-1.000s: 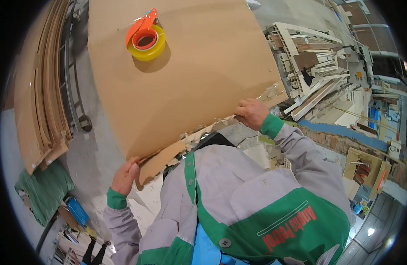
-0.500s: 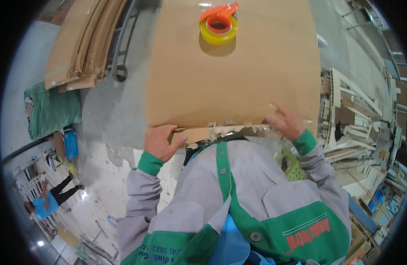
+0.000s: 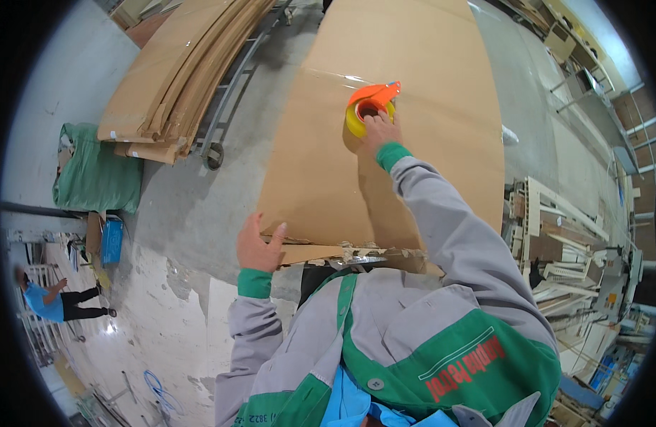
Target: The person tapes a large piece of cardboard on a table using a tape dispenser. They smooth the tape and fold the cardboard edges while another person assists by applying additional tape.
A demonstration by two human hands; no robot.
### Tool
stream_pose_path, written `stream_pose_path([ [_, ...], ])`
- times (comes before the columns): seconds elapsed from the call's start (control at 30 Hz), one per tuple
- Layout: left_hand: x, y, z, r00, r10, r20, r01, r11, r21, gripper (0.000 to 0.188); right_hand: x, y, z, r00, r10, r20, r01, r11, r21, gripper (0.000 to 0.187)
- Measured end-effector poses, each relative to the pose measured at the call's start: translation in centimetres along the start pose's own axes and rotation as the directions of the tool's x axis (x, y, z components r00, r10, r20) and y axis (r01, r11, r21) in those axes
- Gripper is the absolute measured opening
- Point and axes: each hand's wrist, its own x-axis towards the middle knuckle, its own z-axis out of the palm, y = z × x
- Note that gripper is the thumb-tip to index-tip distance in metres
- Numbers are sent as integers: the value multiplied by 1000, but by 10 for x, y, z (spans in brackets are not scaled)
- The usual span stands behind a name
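Observation:
A long brown cardboard sheet stretches away in front of me, its near edge torn and ragged. On top of it is a tape dispenser with an orange body and a yellow roll. My right hand reaches across the cardboard and grips the roll, fingers at its centre hole. At the near left corner, my left hand rests against the cardboard edge, thumb and fingers apart. A folded flap hangs along that near edge beside it.
Flat cardboard sheets are stacked on a wheeled cart at the far left. A green sack and a blue box stand below them. White frames and wood pieces pile up on the right. Another person is at the lower left.
My right hand has left the near edge, reached forward and taken hold of the tape dispenser. My left hand stays at the left corner. The view has shifted and tilted.

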Motion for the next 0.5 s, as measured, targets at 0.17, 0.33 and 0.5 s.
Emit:
stream_pose_path([
  [0.17,24,-44,4,929,-346,132,340,938,63,79,-13,30,10,989,-70,-130,54,991,-119,46],
  [0.33,28,-47,4,906,-304,294,324,946,-20,74,-33,74,4,989,117,-87,-126,986,-108,53],
  [0.5,17,-49,7,939,-279,202,293,955,-43,70,-62,87,-16,956,189,-224,-216,971,-103,71],
])
